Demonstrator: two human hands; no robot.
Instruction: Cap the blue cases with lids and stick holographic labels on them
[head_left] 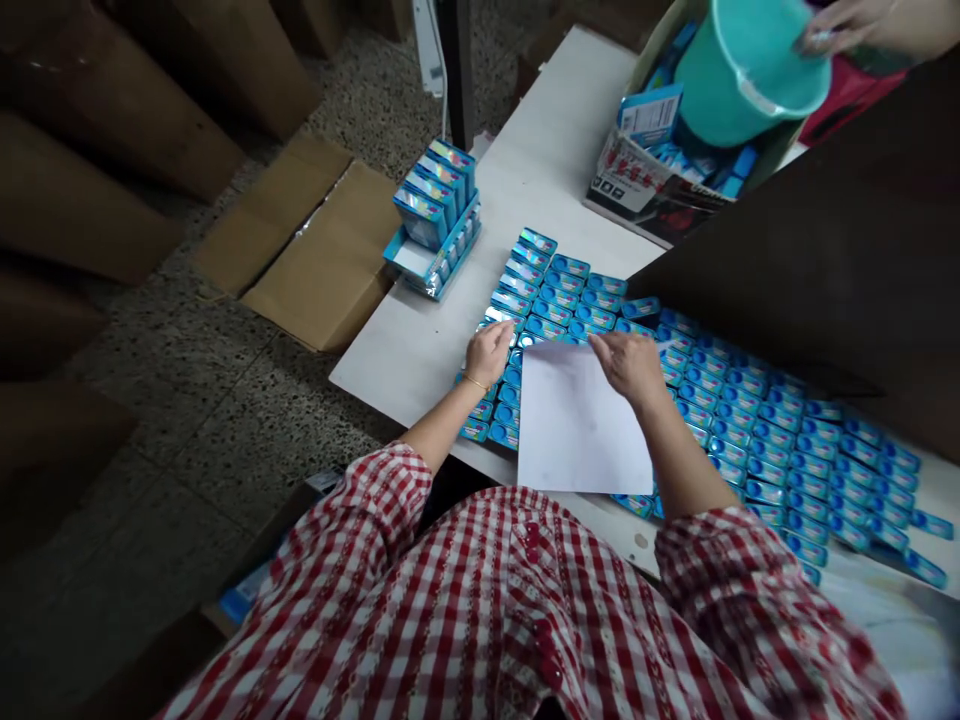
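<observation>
A white paper sheet lies over part of the rows of small blue packs on the table. My right hand covers the sheet's upper right corner, its fingers curled and closed on the paper. Just left of the sheet, my left hand rests over the leftmost packs, with its fingers pressed together and pointing away from me. Whether anything small sits under those fingertips is hidden. The packs lie flat in several slanting columns, with a round darker blue mark on many of them.
An open blue display carton with upright packs stands at the table's left edge. Behind, another person's hand is at a teal bucket over a printed box of blue cartons. A dark panel borders the packs. Brown cardboard boxes are on the floor.
</observation>
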